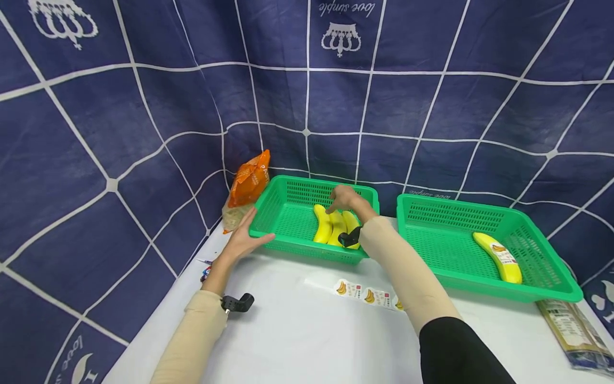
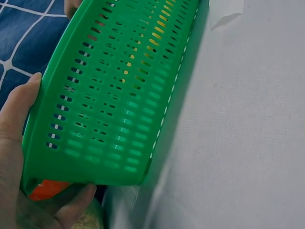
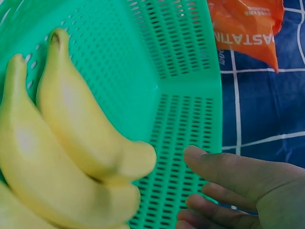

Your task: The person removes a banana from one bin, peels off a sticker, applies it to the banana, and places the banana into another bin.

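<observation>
**Over the left basket: one hand steadying, one above the bananas**

At the back of the white table (image 1: 297, 341), the left hand (image 1: 244, 240) lay against the near left corner of the left green basket (image 1: 288, 213), palm along the wall and thumb over the rim, fingers nearly straight and curled round nothing. The right hand (image 1: 346, 198) hovered over the bunch of three yellow bananas (image 1: 333, 226) inside that basket, fingers loosely bent and parted, downward, at or just above the fruit; whether they touched it could not be told (the wrist view showed a gap between fingertips and the nearest banana). Nothing was gripped.

A second green basket (image 1: 479, 250) stood to the right, apart, holding one stickered banana (image 1: 499, 257). An orange snack bag (image 1: 247, 186) leaned just behind the left basket. A strip of banana stickers (image 1: 366, 295) lay on the table.

Judged from here, a loose pinch on one smooth banana could let the bunch slip or break apart. The light basket might slide or tip if the left hand pressed unevenly, nudging the bag.
</observation>
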Tool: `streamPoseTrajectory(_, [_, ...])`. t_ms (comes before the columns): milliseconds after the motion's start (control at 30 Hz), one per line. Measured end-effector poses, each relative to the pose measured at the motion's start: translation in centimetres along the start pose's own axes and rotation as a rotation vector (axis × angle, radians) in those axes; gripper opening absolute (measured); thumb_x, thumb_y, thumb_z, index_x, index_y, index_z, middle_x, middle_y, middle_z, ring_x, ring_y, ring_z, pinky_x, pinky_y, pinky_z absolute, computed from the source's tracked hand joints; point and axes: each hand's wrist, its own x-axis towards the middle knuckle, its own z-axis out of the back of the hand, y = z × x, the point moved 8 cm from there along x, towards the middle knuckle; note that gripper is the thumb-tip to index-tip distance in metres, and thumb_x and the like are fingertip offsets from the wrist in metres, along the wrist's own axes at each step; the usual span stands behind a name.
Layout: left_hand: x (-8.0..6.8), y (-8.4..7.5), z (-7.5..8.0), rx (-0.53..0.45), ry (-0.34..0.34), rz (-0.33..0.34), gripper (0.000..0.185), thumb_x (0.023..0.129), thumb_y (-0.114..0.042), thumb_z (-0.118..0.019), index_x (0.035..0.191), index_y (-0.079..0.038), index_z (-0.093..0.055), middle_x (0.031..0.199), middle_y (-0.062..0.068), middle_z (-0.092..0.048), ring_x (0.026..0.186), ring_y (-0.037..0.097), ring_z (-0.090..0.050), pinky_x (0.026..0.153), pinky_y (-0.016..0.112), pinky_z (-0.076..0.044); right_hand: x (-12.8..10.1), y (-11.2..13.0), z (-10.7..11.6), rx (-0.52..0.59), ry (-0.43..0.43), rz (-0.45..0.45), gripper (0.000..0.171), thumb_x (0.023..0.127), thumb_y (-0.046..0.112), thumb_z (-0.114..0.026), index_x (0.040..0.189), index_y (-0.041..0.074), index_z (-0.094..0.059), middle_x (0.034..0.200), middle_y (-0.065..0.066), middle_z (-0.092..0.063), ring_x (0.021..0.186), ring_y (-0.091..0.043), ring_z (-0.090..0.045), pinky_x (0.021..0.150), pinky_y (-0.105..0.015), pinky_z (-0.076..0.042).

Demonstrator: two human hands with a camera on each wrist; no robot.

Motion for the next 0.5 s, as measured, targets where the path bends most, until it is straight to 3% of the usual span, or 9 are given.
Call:
streamPoseTrajectory(200, [0.1, 0.3, -0.2, -0.024, 0.005, 0.006, 0.106, 0.079, -0.052, -0.075, 0.158, -0.021, -0.011, 0.166, 0.002, -0.008, 0.15, 0.04, -0.014, 0.117, 0.064, -0.021, 0.9, 0.0, -1.3, 0.038, 0.003, -0.005, 0.063, 0.084, 0.03, -0.076, 0.136, 0.001, -0.055, 0.144, -0.014, -0.053, 0.137, -0.036, -0.04, 0.11, -0.048, -0.042])
streamPoseTrajectory(500, [0.1, 0.5, -0.1, -0.041, -0.015, 0.007, 0.105, 0.078, -0.051, -0.076, 0.158, -0.022, -0.014, 0.166, 0.002, -0.01, 0.149, 0.041, -0.016, 0.117, 0.063, -0.022, 2.1, -0.2, -2.7, -0.006, 0.016, -0.047, 0.062, 0.083, 0.034, -0.077, 0.131, 0.0, -0.058, 0.136, -0.014, -0.058, 0.126, -0.032, -0.053, 0.103, -0.042, -0.049])
